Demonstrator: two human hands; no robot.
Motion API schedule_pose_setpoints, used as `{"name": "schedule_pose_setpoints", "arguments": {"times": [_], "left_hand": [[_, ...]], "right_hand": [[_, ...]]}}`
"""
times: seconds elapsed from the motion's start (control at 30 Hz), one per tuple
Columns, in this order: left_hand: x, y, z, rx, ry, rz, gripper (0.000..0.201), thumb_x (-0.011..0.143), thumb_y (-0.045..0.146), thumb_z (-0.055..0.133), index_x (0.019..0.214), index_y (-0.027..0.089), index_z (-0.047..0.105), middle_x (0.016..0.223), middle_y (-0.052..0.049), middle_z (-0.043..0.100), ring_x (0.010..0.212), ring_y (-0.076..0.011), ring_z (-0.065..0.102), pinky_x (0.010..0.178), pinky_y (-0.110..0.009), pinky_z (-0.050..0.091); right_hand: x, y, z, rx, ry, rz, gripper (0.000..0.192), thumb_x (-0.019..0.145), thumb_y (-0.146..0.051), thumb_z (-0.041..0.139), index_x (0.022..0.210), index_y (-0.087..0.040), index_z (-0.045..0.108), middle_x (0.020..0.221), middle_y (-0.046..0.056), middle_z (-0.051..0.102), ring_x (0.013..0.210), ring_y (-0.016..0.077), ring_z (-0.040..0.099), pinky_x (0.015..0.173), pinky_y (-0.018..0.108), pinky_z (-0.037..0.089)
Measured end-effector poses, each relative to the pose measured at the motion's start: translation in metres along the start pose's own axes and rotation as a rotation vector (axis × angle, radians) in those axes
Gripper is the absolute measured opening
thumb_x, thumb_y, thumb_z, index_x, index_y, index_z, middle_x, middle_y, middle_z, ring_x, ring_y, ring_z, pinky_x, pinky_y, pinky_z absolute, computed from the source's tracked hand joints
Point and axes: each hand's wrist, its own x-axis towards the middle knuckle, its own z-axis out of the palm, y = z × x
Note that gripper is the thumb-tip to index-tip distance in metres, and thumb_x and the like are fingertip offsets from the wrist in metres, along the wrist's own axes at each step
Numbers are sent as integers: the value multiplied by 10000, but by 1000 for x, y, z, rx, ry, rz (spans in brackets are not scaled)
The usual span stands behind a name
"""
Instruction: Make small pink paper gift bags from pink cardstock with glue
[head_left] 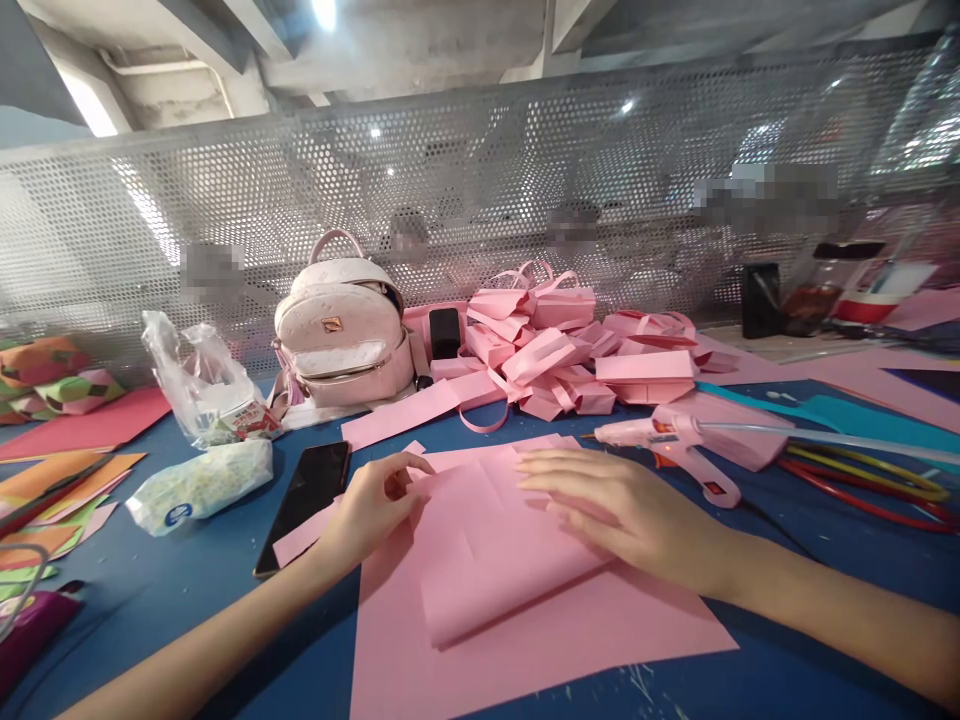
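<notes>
A pink paper sheet [487, 540], folded over on itself with a rounded front edge, lies on a larger flat pink sheet [420, 680]. At its left edge my left hand [379, 505] has curled fingers, with thumb and forefinger pinching the paper. My right hand [637, 505] rests on the sheet's right side, its fingers stretched out flat. A narrow pink paper strip [304, 535] sticks out beside my left wrist, over a black phone [315, 485]. Just beyond my right hand lies a pink glue gun [675, 440] with a glue stick in its back.
Behind the sheets is a heap of pink paper bags [540, 350], beside a pale pink backpack [341, 330]. A tissue pack [202, 485] and a plastic bag [206, 385] lie left. Red and yellow cables [870, 480] lie right. A perforated metal screen [480, 170] stands behind.
</notes>
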Motion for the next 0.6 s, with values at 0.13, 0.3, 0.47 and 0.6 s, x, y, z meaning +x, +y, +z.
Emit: {"name": "schedule_pose_setpoints", "arguments": {"times": [0.13,0.3,0.47,0.6], "left_hand": [[-3,5,1,-17,11,-9,233,773,291,681,976,194,741,597,46,567,533,-126,534,539,-226,371],[-5,10,2,-74,18,-27,209,788,291,686,962,187,738,606,35,599,534,-137,573,547,-233,394],[-5,10,4,-182,35,-42,191,770,290,706,920,175,730,573,42,597,508,-126,570,541,-227,421],[-7,11,7,-284,49,-74,197,724,306,751,854,160,728,578,34,605,515,-115,551,539,-220,433]], "right_hand": [[16,-18,2,19,-283,35,436,992,-346,546,1395,-191,607,1493,104,534,1376,312,507,1151,497,410],[36,-27,16,79,-336,85,476,1003,-412,515,1415,-183,589,1500,123,526,1398,311,476,1177,480,359],[58,-17,34,63,-178,116,417,949,-200,528,1351,-168,633,1453,127,582,1357,305,511,1159,485,349],[76,-8,40,164,-119,261,285,887,-207,639,1157,-201,728,1216,95,732,1159,307,630,1001,425,434]]}}
